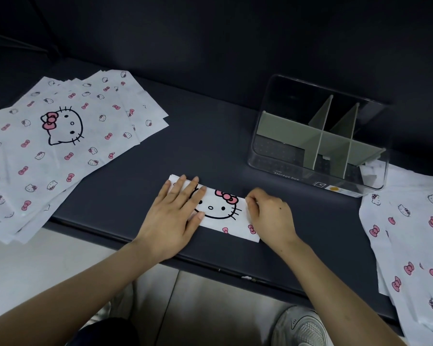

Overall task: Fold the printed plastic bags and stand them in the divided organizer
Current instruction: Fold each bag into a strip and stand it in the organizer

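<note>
A white plastic bag printed with a cat face and pink bows lies folded into a narrow strip (pixel 219 211) near the front edge of the dark table. My left hand (pixel 176 216) presses flat on the strip's left half with straight, spread fingers. My right hand (pixel 270 216) has its fingers curled on the strip's right end, pinching the edge. The clear organizer (pixel 285 174) with grey dividers stands behind and to the right; I see nothing standing in its compartments.
A fanned stack of unfolded printed bags (pixel 60 146) covers the left of the table and hangs over its front edge. More printed bags (pixel 410 245) lie at the right, beside the organizer. A dark wall rises behind. Pale floor and a shoe (pixel 303 328) show below.
</note>
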A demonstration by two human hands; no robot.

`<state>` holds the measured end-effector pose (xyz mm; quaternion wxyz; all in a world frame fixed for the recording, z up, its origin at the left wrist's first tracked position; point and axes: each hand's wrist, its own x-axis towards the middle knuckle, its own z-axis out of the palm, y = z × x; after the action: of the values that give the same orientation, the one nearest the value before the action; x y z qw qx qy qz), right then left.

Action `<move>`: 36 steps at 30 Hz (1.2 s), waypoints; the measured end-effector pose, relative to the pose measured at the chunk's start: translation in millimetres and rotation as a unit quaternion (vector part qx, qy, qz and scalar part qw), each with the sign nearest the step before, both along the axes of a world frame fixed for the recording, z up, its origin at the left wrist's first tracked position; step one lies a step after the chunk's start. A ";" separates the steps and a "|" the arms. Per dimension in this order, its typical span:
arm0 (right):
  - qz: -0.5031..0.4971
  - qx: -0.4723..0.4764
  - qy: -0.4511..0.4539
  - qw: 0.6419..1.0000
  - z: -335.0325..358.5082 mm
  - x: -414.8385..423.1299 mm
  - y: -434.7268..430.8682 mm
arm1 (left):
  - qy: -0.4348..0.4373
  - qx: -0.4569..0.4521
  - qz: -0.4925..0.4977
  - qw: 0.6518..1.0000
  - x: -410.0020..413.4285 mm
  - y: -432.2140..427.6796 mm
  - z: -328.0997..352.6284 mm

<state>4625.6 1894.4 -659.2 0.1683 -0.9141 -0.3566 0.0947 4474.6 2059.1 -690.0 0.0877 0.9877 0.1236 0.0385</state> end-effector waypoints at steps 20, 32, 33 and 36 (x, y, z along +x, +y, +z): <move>0.093 -0.073 -0.110 0.987 -23.2 -54.1 -9.8 | 0.010 0.007 0.003 1.000 1.3 -0.8 5.8; 0.042 -0.107 -0.121 0.986 -28.2 -51.0 -36.5 | -0.010 0.056 -0.019 0.998 10.4 -10.9 14.3; 0.042 -0.108 -0.119 0.986 -27.4 -51.0 -36.5 | -0.019 0.051 -0.032 0.998 13.6 -18.2 14.9; 0.041 -0.108 -0.113 0.987 -25.8 -51.6 -36.5 | -0.016 0.029 -0.091 0.995 18.3 -31.9 8.7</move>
<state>4574.0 1857.9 -685.0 0.0234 -0.9162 -0.3985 0.0352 4492.9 2027.2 -681.3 0.0641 0.9963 0.0307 0.0492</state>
